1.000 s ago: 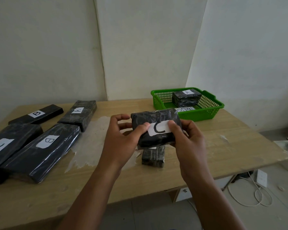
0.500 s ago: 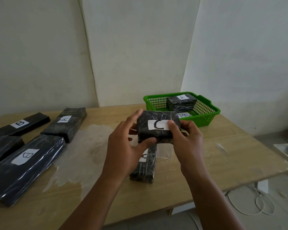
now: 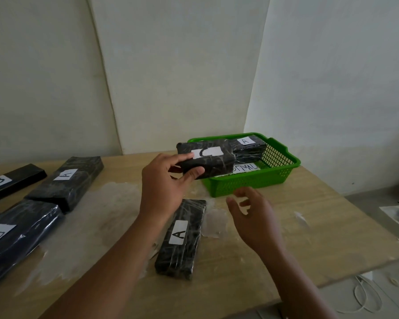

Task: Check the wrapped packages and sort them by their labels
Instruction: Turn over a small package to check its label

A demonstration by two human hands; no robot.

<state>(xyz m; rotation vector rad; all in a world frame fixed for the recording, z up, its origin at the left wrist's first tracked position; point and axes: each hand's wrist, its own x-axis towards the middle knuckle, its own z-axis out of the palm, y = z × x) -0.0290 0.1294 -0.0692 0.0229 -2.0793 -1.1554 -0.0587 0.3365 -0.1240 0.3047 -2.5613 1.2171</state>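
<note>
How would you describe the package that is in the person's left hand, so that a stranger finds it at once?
Find the green basket at the table's far right. Just in front of its left rim, the left hand holds a small black wrapped package in the air. Its white label shows a C, while the package in the basket and the one lying below the hand show A.

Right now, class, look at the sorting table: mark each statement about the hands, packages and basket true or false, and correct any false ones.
1. The left hand grips the C package. True.
2. The right hand holds a package. False: it is open and holds nothing.
3. The green basket holds an A package. True.
4. The package lying between the forearms is labelled B. False: it reads A.
</note>
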